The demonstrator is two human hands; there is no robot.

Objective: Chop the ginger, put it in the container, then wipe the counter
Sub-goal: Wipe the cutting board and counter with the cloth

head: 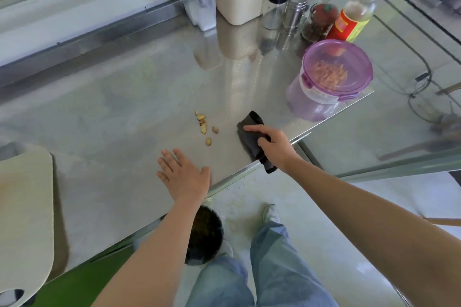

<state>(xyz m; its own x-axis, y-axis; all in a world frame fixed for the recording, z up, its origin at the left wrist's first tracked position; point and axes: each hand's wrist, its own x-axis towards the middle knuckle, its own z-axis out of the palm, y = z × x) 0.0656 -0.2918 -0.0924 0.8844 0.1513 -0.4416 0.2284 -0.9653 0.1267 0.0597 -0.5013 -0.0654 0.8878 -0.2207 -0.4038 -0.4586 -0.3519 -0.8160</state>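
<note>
Both bare forearms reach forward. The left grip (184, 177) is palm down, fingers straight and slightly spread, thumb out to the side. The right grip (275, 148) clutches a dark cloth (250, 136), forefinger stretched along it, the other fingers curled round it.

Ginger scraps (204, 127) are found just beyond the left fingertips (166, 153) and left of the right fingers (252, 128), which are laid on the cloth (252, 118). The container (336, 70) is set well beyond them.

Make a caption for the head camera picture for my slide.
Right hand holds a dark cloth beside ginger scraps on the steel counter; left hand lies open, lidded purple container behind.
</note>
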